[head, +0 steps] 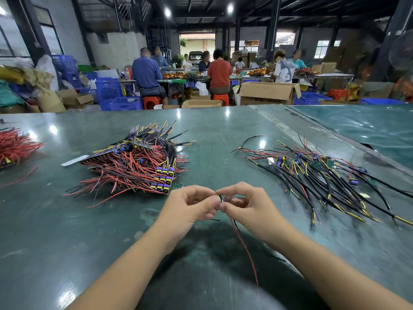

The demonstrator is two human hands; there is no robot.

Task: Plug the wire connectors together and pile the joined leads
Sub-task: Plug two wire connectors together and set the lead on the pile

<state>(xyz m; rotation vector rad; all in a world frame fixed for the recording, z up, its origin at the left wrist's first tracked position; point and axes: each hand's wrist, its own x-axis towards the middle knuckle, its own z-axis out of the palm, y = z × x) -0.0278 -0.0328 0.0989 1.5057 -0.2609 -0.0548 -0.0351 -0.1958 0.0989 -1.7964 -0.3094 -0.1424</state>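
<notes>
While both hands pinch one tiny plug (221, 199), the left hand (190, 209) and right hand (248, 209) meet above the shiny green desk (212, 130), thin red wire (244, 247) dangling.

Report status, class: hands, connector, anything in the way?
Left hand and right hand both pinch one small connector, red lead trailing toward the person. Wire piles left and right. Nothing blocks the hands.

Table (212, 135): glossy green, scuffed. Left wire pile (131, 162): smooth plastic-sheathed leads. Far box (266, 92): matt brown cardboard.
</notes>
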